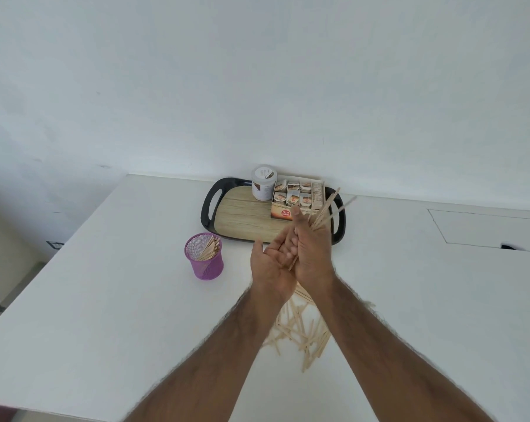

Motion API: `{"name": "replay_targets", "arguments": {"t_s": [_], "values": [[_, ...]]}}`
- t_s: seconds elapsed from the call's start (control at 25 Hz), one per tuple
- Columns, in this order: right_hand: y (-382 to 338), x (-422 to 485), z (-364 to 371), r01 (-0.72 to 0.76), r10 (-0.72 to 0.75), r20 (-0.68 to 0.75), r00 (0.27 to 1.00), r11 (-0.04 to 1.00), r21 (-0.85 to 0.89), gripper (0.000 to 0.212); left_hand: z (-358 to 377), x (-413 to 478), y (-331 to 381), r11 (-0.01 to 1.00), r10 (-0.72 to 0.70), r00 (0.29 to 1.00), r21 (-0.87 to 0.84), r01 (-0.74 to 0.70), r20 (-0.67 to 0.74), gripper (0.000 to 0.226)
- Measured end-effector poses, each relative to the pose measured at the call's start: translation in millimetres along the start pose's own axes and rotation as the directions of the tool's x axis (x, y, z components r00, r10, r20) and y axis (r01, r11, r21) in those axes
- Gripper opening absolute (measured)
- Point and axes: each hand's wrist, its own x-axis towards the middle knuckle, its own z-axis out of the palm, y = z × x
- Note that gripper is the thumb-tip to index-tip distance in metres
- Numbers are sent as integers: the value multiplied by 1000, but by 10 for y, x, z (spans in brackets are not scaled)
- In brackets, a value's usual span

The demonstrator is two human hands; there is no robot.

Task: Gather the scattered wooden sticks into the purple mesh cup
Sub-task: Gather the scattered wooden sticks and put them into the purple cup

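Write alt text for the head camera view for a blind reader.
The left hand and right hand hold a bundle of sticks above a table. Below, loose sticks lie scattered; a purple mesh cup holding some stands left.

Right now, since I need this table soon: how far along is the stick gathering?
Partway. Done: some sticks stand in the purple mesh cup. In hand: the right hand grips a bundle of sticks above the table, and the left hand holds its lower end. Left: a pile of loose sticks lies on the table's near side, and the bundle is not yet in the cup.
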Motion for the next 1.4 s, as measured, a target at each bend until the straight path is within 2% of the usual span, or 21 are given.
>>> {"name": "replay_targets", "arguments": {"t_s": [0.08,0.2,0.32,0.44,0.6,0.76,0.84,0.96,1.08,1.16,1.28,1.4], "values": [[54,-59,63,-14,14,-21,1000,1000,-5,42,56,-28,17,1000,-12,1000,-4,12,22,79],[64,-109,138,23,-23,0,1000,1000,7,30,73,-50,21,999,5,999,45,-3,-37,70],[62,-121,125,110,-108,22,994,986,-123,47,75,-43,20,999,18,997,49,-15,-72,59],[91,-169,136,133,-128,36,991,965,-226,51,65,-64,5,1000,18,996,-18,-20,-85,49],[156,-184,119,94,-93,15,996,974,-208,40,-4,-107,5,999,8,999,-34,-9,-35,55],[137,-125,114,100,-99,33,995,994,-39,30,20,-158,-7,998,-4,1000,-69,5,12,47],[138,-97,104,120,-116,45,992,985,-123,33,45,-162,14,997,10,1000,-74,-9,15,42],[207,-92,94,144,-146,15,989,944,-297,50,85,-157,43,1000,-2,1000,18,2,-1,34],[180,-73,39,293,-304,74,950,782,-550,53,73,-119,48,999,-17,1000,41,17,3,41],[127,-55,-27,323,-361,55,931,744,-585,53,46,-101,37,978,-10,999,208,16,-33,42],[125,-34,-120,225,-259,8,966,825,-518,47,-16,-120,-17,781,71,991,624,14,-111,36],[149,-52,-145,116,-152,-55,987,903,-414,50,-4,-140,-57,656,146,988,753,-53,-58,39]]}}
